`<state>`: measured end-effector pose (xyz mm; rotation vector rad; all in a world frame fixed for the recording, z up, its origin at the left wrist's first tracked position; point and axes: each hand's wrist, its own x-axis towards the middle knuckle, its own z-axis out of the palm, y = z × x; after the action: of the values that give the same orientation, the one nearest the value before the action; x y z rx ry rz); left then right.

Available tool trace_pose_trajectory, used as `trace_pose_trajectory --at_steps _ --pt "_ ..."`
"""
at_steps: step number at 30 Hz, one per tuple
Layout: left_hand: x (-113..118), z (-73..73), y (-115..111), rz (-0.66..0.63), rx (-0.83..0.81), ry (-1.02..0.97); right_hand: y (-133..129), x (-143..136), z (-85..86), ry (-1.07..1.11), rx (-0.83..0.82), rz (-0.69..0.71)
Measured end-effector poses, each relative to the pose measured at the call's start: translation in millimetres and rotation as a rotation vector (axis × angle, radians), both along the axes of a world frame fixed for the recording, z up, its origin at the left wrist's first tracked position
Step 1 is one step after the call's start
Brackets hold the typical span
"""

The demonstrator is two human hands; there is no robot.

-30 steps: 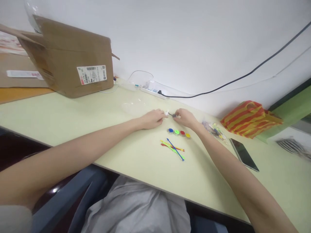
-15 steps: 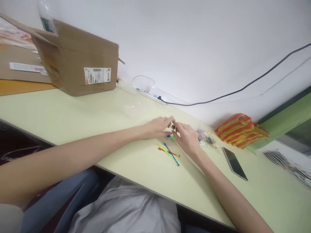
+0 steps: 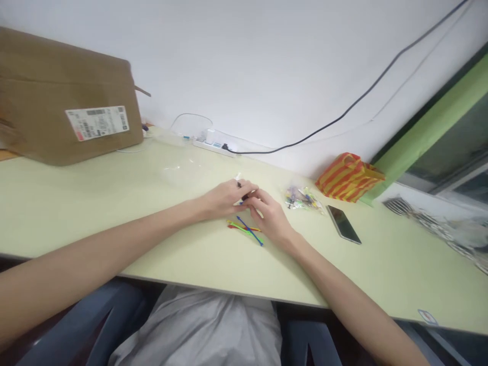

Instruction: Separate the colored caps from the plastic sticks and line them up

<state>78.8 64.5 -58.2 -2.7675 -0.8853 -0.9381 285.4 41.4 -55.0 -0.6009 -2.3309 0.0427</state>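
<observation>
My left hand and my right hand meet over the table, fingertips together. Between them is a small dark piece, pinched by both hands and mostly covered by the fingers, so its kind does not show. A bit of black and white sticks out above my left fingers; whether it belongs to the same piece I cannot tell. Just below the hands, thin plastic sticks in blue, green, red and yellow lie crossed in a loose pile. A little blue shows under the fingertips.
Right of my hands lies a clear bag of small colourful parts, then a phone and a red-and-yellow striped bag. A power strip with a black cable sits against the wall. At the left stands a cardboard box.
The camera view has turned, so the box sits further left and more of the table's right side shows. My hands have drawn closer together around the dark piece.
</observation>
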Motion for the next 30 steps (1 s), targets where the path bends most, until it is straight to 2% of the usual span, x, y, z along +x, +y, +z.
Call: trace_pose_trajectory --at_steps 4,8,12,17,23,30 --pt "0 2.0 0 -0.038 0.006 0.015 -1 -3 -3.7 0.061 -0.002 0.001" --pt "4 6.9 -5 -0.003 -0.018 0.045 -5 -5 -1.7 0.128 0.011 -0.002" --pt "7 13.0 -12 0.002 -0.073 0.054 -8 -4 -3.0 0.176 -0.063 -0.073" --pt "7 16.9 -18 0.012 -0.156 0.059 -7 -4 -10.0 0.184 -0.061 -0.144" --pt "6 14.5 -19 0.042 -0.160 0.083 -7 -4 -7.6 0.194 -0.014 -0.167" --pt "7 8.4 -18 -0.046 -0.176 0.060 -5 -2 -3.9 0.161 -0.023 -0.196"
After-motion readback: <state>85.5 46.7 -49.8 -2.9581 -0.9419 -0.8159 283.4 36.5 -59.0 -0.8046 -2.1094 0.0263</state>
